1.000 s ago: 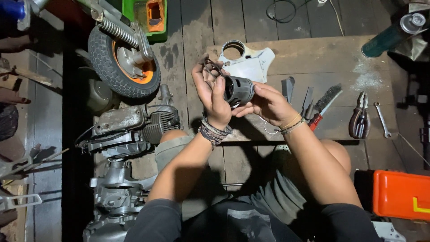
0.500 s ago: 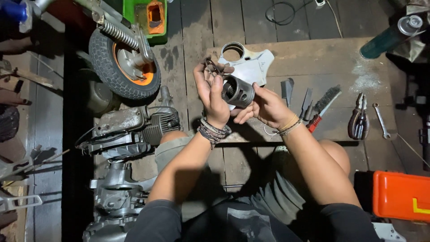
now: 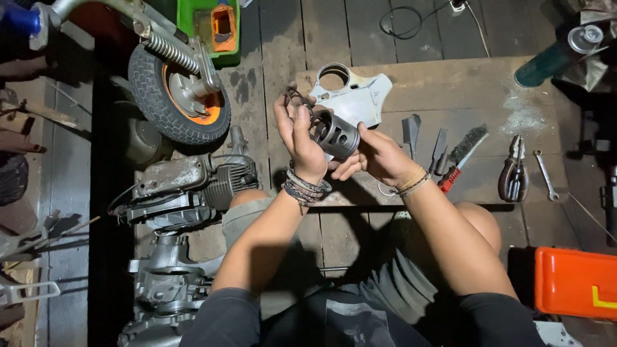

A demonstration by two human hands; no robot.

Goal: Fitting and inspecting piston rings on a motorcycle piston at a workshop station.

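A: What is being held?

B: A piston (image 3: 335, 133); a short metal cylinder, grey and dull, lying on its side with the open skirt turned toward the left hand (image 3: 297, 136); dark grooves run round its crown end. It is up in the air above the wooden board (image 3: 450, 90), between both hands.

A: And how do the hands sit on it?

B: The left hand is raised, fingers loosely curled, thumb side against the piston's open end; a thin dark ring (image 3: 297, 97) dangles at its fingertips. The right hand (image 3: 376, 154) cups the piston from below and behind, fingers wrapped about the crown.

A: The surroundings?

B: Dark wooden floor planks; a pale board bearing a white metal cover (image 3: 360, 99), scrapers, a wire brush (image 3: 464, 149), pliers (image 3: 513, 168) and a spanner (image 3: 545, 173). Off to the left lie a small wheel with an orange hub (image 3: 177, 90) and an engine block (image 3: 193, 186); an orange case (image 3: 575, 283) sits at the lower right.
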